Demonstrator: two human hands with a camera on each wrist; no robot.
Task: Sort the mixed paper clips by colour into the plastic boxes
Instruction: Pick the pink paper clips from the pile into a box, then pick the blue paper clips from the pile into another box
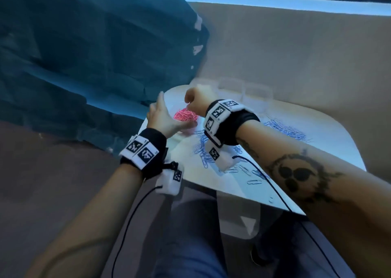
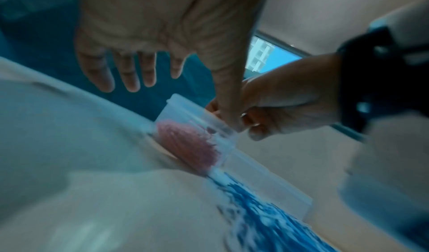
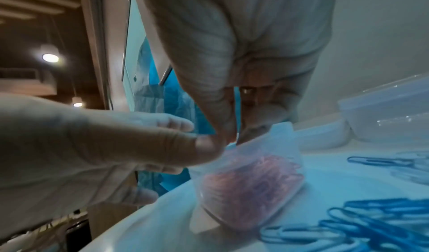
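A clear plastic box (image 1: 186,116) (image 2: 190,136) (image 3: 250,173) full of pink paper clips stands tilted at the far left corner of the white table (image 1: 330,150). My right hand (image 1: 196,99) (image 3: 232,133) pinches the box's upper rim between thumb and forefinger. My left hand (image 1: 165,114) (image 2: 148,35) is spread beside the box on its left, fingers straight, with the thumb tip touching the rim. Blue paper clips (image 1: 285,129) (image 3: 371,219) (image 2: 255,210) lie loose across the table, right of the box and under my right wrist.
Two more clear boxes (image 1: 258,93) (image 3: 390,112) stand along the table's far edge against a beige wall. A blue cloth (image 1: 84,55) hangs just past the table's left edge. Wrist-camera cables trail over the near edge. My lap is below.
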